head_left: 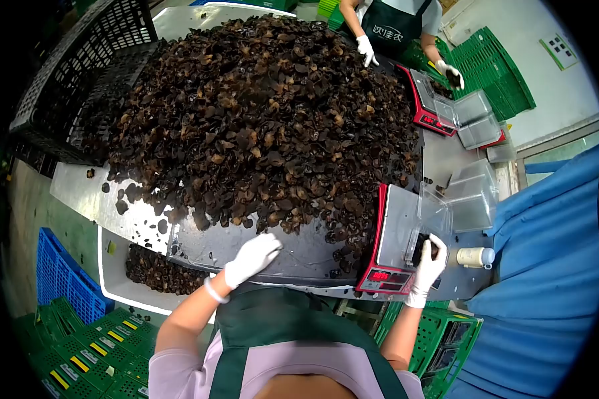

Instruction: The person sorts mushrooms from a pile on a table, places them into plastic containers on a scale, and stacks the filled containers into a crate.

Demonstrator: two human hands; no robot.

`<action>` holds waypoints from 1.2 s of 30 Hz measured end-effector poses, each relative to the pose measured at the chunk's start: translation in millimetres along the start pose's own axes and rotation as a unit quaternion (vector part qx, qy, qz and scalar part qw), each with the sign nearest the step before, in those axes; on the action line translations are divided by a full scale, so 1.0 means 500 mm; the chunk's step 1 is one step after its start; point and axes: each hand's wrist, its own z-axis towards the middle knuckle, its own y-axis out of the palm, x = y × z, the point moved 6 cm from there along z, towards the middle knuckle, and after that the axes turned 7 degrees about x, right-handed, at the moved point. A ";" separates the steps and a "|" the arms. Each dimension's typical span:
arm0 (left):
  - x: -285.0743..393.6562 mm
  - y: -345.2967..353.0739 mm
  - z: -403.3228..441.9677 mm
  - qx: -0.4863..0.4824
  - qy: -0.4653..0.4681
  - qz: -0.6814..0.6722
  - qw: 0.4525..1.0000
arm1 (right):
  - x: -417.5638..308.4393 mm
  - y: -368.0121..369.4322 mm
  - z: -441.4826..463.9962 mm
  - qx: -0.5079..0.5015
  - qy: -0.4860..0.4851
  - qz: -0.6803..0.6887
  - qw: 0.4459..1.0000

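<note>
A big heap of dark brown fungus pieces (266,126) covers the metal table (73,193). My left hand (254,258), in a white glove, is at the heap's near edge over the table; its fingers are bent together and whatever they hold is hidden. At the right, my gloved right hand (429,261) has its fingers curled round some dark fungus (419,249), beside a clear plastic box (435,216) on the red scale (379,233). The scale's red digits are lit.
Opposite, a co-worker (396,26) in gloves handles fungus by a second red scale (422,103). Stacked clear boxes (472,193) and a white bottle (474,257) are at the right. A black crate (86,73) stands left, a white bin (130,287) near left.
</note>
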 end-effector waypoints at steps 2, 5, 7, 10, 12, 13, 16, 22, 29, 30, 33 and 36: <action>-0.017 -0.087 -0.058 -0.062 -0.087 -0.066 0.992 | 0.032 -0.017 0.034 -0.006 -0.052 -0.085 0.995; -0.045 -0.208 -0.173 -0.339 -0.255 0.020 0.905 | 0.017 -0.023 0.053 0.033 -0.190 -0.232 0.953; -0.022 -0.272 -0.127 -0.226 -0.264 -0.038 0.937 | -0.044 0.012 0.065 0.029 -0.183 -0.154 0.970; -0.018 -0.303 0.028 0.065 -0.220 -0.060 0.971 | -0.183 0.193 0.042 -0.111 -0.105 0.027 0.988; -0.036 -0.289 0.129 0.164 -0.141 0.090 0.972 | -0.244 0.336 0.016 -0.218 -0.212 0.070 0.950; -0.045 -0.278 0.179 0.189 -0.126 0.142 0.963 | -0.246 0.418 -0.001 -0.253 -0.242 0.081 0.933; -0.081 -0.220 0.269 0.171 -0.072 0.217 0.958 | -0.292 0.564 -0.045 -0.260 -0.361 -0.032 0.895; -0.116 -0.139 0.225 0.275 0.007 0.148 0.950 | -0.253 0.617 -0.181 -0.325 -0.373 0.014 0.869; -0.026 -0.038 0.041 0.105 0.006 0.100 0.989 | -0.190 0.443 -0.293 -0.363 -0.368 0.024 0.856; -0.016 -0.030 0.014 0.083 -0.001 0.089 0.993 | -0.168 0.422 -0.315 -0.372 -0.369 0.023 0.852; 0.010 -0.019 -0.056 0.018 0.000 0.063 0.998 | -0.114 0.361 -0.366 -0.378 -0.368 0.034 0.849; 0.019 -0.020 -0.105 -0.053 -0.024 0.060 0.997 | -0.089 0.319 -0.384 -0.376 -0.363 0.030 0.852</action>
